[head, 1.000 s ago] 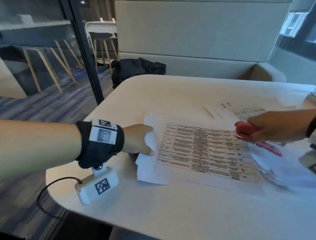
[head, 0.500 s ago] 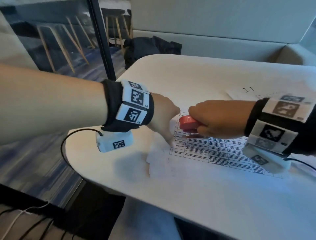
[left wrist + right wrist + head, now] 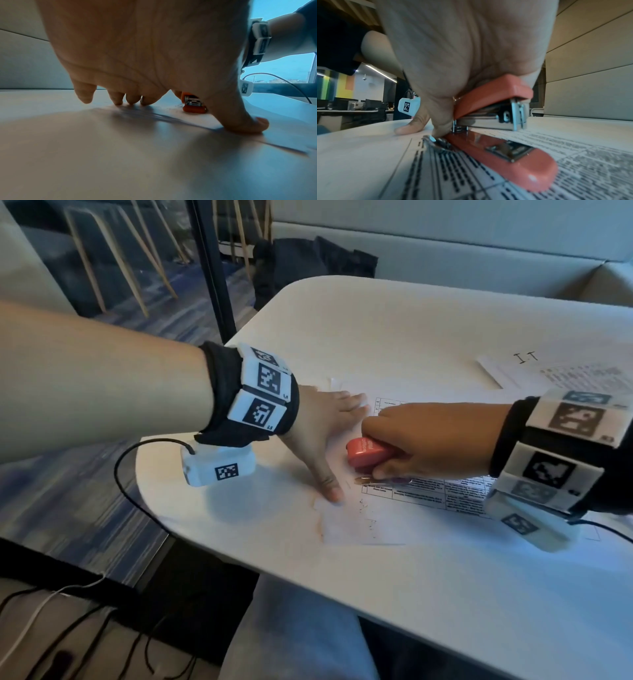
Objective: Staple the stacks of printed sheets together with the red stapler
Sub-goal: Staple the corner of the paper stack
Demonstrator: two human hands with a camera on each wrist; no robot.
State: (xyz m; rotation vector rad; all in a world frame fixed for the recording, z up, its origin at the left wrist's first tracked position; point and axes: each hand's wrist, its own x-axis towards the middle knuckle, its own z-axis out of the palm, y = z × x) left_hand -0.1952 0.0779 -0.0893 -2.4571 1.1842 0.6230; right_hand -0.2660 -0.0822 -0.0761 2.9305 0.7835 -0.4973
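Red plastic fills the right hand (image 3: pixel 431 440): it grips the red stapler (image 3: pixel 370 453) by the rear half of its top arm, thumb low at the near side, so that, by my judgement, a downward squeeze can follow; in the right wrist view the stapler's mouth stands open, its base lying flat on top of the printed sheets (image 3: pixel 573 155), nothing yet between arm and base; judged, no staple is being driven at this instant. At nine o'clock from the stapler the left hand (image 3: pixel 325 433) lies released and splayed, holding nothing; fingertips (image 3: pixel 132 102) press the paper and the thumb (image 3: pixel 247 125) bears on the stack's near edge, evidently to pin the stack (image 3: pixel 394 508) against sliding. Stapler and stack sit at the left end of the white counter (image 3: pixel 411 330). A second sheaf of sheets (image 3: pixel 565 371) lies at two o'clock, well apart. Beyond, at twelve o'clock, a dark garment (image 3: pixel 308 265) rests on the bench seat (image 3: pixel 479 251).
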